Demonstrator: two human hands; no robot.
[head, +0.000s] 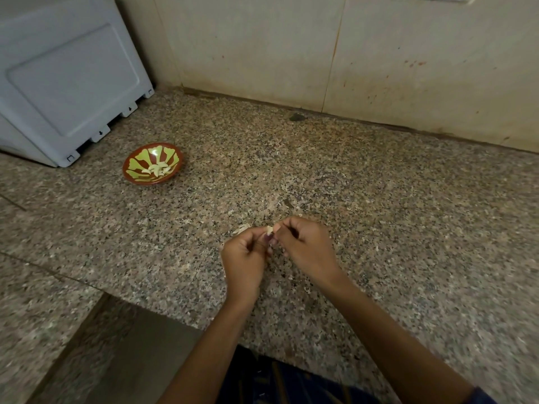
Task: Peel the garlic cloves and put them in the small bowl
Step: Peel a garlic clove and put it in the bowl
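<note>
- Both hands meet over the stone counter (379, 214), close to the person's body.
- Left hand (245, 258) has its fingers curled in. It pinches the garlic clove (269, 229) at the fingertips.
- Right hand (306, 246) is curled too. Its thumb and first finger nip the top end of the same clove.
- Only a small pale bit of the clove peeks out between the two hands. I cannot tell how much skin is on it.
- I think the step right now is pulling the skin off.
- To do it well, one hand should hold the clove firmly while the other tugs the skin away in strips.
- Squeezing too hard could squash the clove or make it pop out and roll off.
- A pale scrap of peel (241, 228) lies on the counter just beside the left hand. Letting the skin drop there keeps it out of the bowl.
- The small bowl (135, 158) sits well away to the left, near a big white box (67, 83). It is red with green shapes inside.
- A few peeled cloves (157, 170) lie in the bottom of it, so some of the job looks done.
- Once this clove is bare, it needs a long reach to the left. It should be dropped in gently so the bowl does not tip.
</note>
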